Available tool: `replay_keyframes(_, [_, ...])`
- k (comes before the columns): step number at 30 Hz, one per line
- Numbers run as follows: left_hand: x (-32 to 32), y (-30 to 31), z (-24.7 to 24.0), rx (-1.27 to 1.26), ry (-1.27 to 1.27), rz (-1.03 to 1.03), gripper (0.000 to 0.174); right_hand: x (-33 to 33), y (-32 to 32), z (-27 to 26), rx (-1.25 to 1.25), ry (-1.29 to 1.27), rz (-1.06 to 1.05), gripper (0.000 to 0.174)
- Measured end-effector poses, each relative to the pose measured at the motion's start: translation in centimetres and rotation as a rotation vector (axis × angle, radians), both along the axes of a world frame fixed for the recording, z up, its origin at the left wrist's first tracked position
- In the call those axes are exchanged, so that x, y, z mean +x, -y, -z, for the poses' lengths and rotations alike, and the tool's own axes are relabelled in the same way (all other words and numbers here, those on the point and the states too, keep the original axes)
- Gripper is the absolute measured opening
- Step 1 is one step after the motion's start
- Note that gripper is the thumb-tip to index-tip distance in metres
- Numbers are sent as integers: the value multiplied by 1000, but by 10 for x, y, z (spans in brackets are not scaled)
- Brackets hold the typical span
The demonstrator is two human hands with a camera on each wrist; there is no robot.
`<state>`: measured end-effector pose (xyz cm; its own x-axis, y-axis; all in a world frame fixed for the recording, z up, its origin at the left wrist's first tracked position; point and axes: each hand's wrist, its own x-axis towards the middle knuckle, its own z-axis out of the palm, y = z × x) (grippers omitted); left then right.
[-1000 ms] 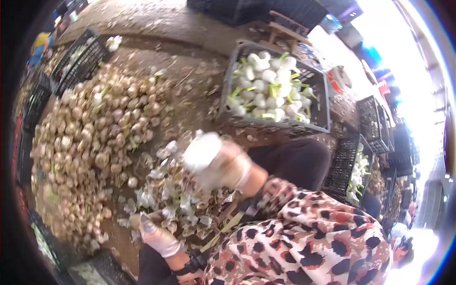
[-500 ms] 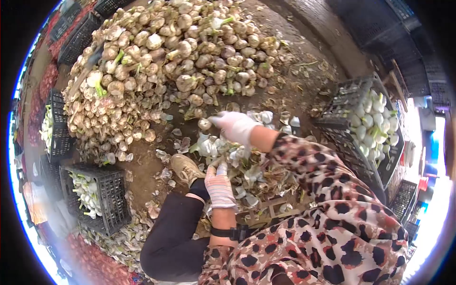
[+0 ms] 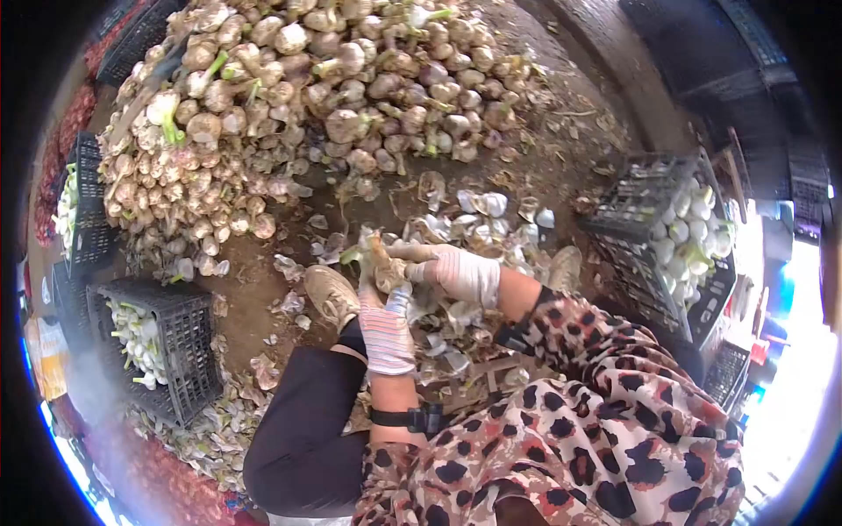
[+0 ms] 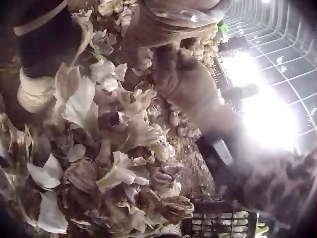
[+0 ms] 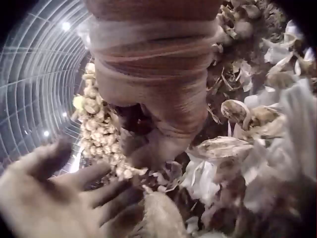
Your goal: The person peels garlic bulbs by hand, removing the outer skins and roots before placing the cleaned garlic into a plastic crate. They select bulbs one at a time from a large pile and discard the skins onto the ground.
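Observation:
A brown, unpeeled garlic bulb (image 3: 382, 266), with a green bit at its side, is between my two gloved hands above the peelings. My left hand (image 3: 386, 329), in a striped glove, holds it from the near side, thumb and fingers about it. From the right, my right hand (image 3: 460, 273) pinches the bulb with thumb and index finger. In the right wrist view, the right hand (image 5: 153, 99) has curled fingers, and the left hand (image 5: 74, 198) is blurred beside it. In the left wrist view, the right hand (image 4: 185, 87) hides the bulb.
A large heap of garlic (image 3: 351, 96) lies ahead. Papery garlic skins (image 3: 447, 324) cover the ground beneath the hands. A black crate (image 3: 189, 377) of peeled garlic stands left, another crate (image 3: 631, 210) right. The person's shoe (image 3: 330, 294) is beside the left hand.
The view has turned down towards the heap. A peeled white bulb has left the right hand, which reached to a brown bulb near the heap and brought it back to the left hand.

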<state>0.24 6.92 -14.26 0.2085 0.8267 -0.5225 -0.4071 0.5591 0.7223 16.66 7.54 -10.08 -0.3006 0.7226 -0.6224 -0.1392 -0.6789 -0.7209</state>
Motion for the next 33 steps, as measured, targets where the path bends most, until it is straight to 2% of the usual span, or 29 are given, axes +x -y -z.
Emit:
replay_keyframes(1, [-1, 3, -5, 90, 39, 83, 77, 3, 15, -6, 22, -6, 95, 52])
replay_keyframes(3, [6, 11, -26, 243, -213, 243, 70, 22, 40, 3, 160, 145, 89, 53])
replay_keyframes(4, [9, 17, -32, 459, -378, 280, 71, 27, 39, -40, 101, 180, 82, 51])
replay_keyframes(6, [12, 26, -43, 902, -704, 334, 74, 18, 55, -50, 192, 116, 219, 50])
replay_keyframes(7, [13, 30, -50, 982, -762, 346, 75, 14, 62, -54, 241, 82, 289, 49])
replay_keyframes(9, [14, 38, -63, 1142, -884, 363, 76, 13, 74, -59, 271, 109, 286, 48])
replay_keyframes(11, [14, 45, -73, 1179, -913, 351, 79, 15, 83, -63, 300, 135, 271, 47])
replay_keyframes(14, [13, 56, -99, 1171, -1005, 426, 77, 19, 98, -83, 269, -5, 272, 46])
replay_keyframes(16, [13, 60, -101, 1155, -904, 400, 78, 27, 109, -105, 249, -33, 209, 46])
replay_keyframes(18, [12, 63, -101, 1080, -758, 384, 80, 27, 116, -108, 182, -32, 248, 46])
replay_keyframes(19, [11, 64, -104, 1068, -750, 401, 78, 26, 118, -109, 149, -32, 268, 46])
replay_keyframes(20, [10, 64, -108, 1057, -743, 415, 76, 23, 121, -97, 168, -170, 346, 43])
replay_keyframes(21, [10, 64, -112, 1046, -736, 430, 75, 25, 123, -98, 178, -109, 328, 39])
replay_keyframes(24, [8, 69, -126, 632, -448, 444, 72, 25, 126, -99, 278, 65, 285, 30])
replay_keyframes(26, [7, 74, -134, 338, -78, 394, 72, 21, 129, -72, 440, 179, 280, 25])
replay_keyframes(27, [7, 78, -136, 185, 104, 366, 73, 22, 130, -72, 432, 183, 257, 24])
replay_keyframes(29, [13, 83, -132, 267, -16, 373, 71, 30, 128, -78, 429, 192, 208, 21])
replay_keyframes(30, [13, 81, -131, 286, -47, 362, 71, 32, 130, -88, 291, 62, 272, 22])
replay_keyframes(31, [13, 78, -133, 313, -81, 347, 71, 30, 127, -90, 277, -3, 337, 22])
replay_keyframes(33, [15, 73, -143, 255, -91, 348, 68, 35, 131, -116, 339, 160, 272, 23])
